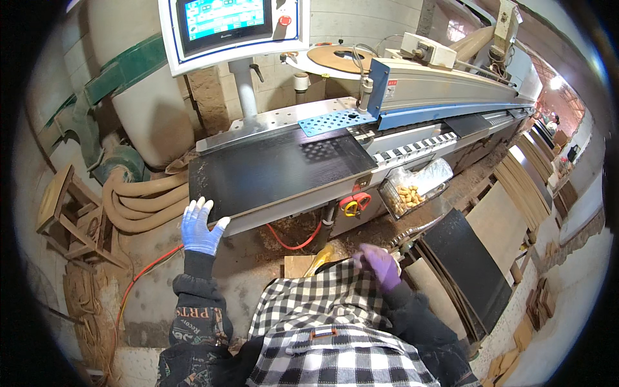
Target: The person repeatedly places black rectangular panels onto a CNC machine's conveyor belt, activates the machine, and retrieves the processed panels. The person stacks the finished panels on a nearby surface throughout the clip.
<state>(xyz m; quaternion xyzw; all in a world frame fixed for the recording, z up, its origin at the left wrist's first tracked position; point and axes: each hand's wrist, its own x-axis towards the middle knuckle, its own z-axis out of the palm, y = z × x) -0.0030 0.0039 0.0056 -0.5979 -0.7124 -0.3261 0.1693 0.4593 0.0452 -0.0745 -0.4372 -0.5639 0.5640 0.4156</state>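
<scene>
A dark wood-grain panel [280,169] lies flat on the infeed end of an edge banding machine [445,87]. At the panel's near left corner is my left hand [200,230], in a blue knit glove with white fingertips. Its fingers are spread and touch the panel's end, with the thumb by the front edge. My right hand [379,266], in a purple glove, is blurred in front of my checked apron [314,300]; its fingertips are not clear. A second dark panel [466,126] sits farther along the machine, under the blue-edged beam.
A control screen [225,17] stands above the machine. Scissors [355,203] and a wire basket [404,198] hang on its front. To my right lies a stack of panels [469,266]. At left are a wooden stool [80,217], dust hoses [145,203] and a red air hose [140,275] across the floor.
</scene>
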